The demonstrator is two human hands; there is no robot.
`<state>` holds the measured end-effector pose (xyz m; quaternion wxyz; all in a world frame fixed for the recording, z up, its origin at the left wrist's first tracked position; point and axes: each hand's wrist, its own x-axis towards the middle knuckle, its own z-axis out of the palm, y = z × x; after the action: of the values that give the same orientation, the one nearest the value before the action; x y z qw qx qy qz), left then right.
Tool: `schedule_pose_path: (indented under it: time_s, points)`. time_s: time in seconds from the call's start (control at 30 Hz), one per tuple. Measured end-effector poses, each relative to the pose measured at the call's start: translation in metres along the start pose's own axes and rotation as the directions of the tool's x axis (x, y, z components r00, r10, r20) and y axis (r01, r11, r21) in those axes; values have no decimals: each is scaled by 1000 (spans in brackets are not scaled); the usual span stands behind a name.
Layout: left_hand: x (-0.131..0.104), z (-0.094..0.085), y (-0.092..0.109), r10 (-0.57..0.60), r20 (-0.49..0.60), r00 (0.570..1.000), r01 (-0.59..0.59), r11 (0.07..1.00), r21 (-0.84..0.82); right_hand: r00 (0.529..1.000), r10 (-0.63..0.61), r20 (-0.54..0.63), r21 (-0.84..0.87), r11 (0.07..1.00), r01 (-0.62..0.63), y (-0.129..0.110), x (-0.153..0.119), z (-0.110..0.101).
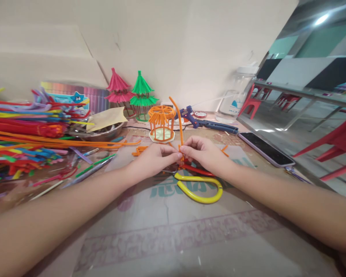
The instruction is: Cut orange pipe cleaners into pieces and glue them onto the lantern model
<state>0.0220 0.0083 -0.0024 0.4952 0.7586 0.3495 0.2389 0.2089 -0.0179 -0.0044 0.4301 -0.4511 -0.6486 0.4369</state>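
Note:
An orange pipe cleaner (pixel 180 119) stands upright between my hands, its top bent to the left. My left hand (pixel 155 159) pinches it low down. My right hand (pixel 203 154) holds the same spot with thumb and forefinger; the fingertips of both hands nearly meet there. Just below lies a pair of scissors (pixel 202 200) with yellow and red handles, partly hidden by my hands. Behind my hands stands a round orange pipe-cleaner frame (pixel 161 119) on a pale disc. Short orange pieces (pixel 138 151) lie by my left wrist.
Bundles of coloured pipe cleaners (pixel 25 127) fill the left side. Pink (pixel 118 86) and green (pixel 142 92) pagoda models stand at the back, near a metal bowl (pixel 103 132). A blue glue gun (pixel 188 115), blue-handled tool (pixel 217 126), bottle (pixel 235 94) and phone (pixel 266 149) are rightward.

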Motion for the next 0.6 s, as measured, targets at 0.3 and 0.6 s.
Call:
schedule_pose_path:
  time_s: [0.3, 0.6]
  points:
    - [0, -1, 1, -17, -17, 1000, 18, 998, 56, 1000, -5, 4, -27, 1000, 5, -2, 1, 1]
    - [2, -5, -4, -66, -27, 997, 68, 996, 56, 999, 32, -13, 37, 999, -31, -4, 9, 10]
